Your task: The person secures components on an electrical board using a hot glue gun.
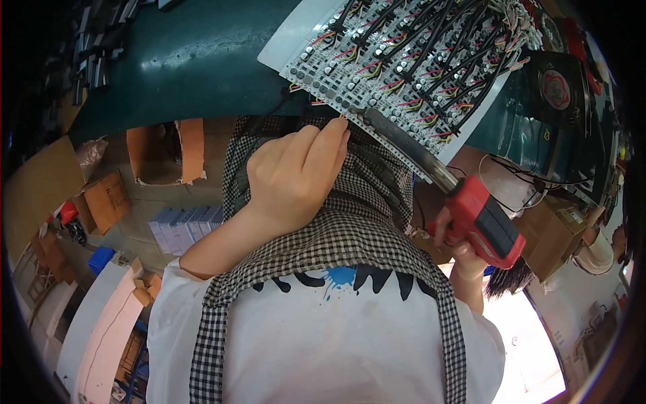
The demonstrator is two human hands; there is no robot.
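Observation:
A panel of small white circuit boards (336, 79) lies tilted at the table's near edge, with black cables (431, 50) and red, yellow and black wire ends across it. My right hand (457, 246) grips the handle of a red soldering gun (486, 222). The gun's long metal barrel reaches up and left, its tip over the panel's near edge. Close to that tip, my left hand (296, 168) is closed in a pinch. A bit of thin wire (342, 116) shows at its fingertips; the rest is hidden by the fingers.
The panel rests on a dark green tabletop (195, 60). Dark strips (94, 47) are piled at the far left, and a black round-faced device (555, 87) stands at right. Below are cardboard boxes (165, 151). Another person's arm (595, 252) shows at the right edge.

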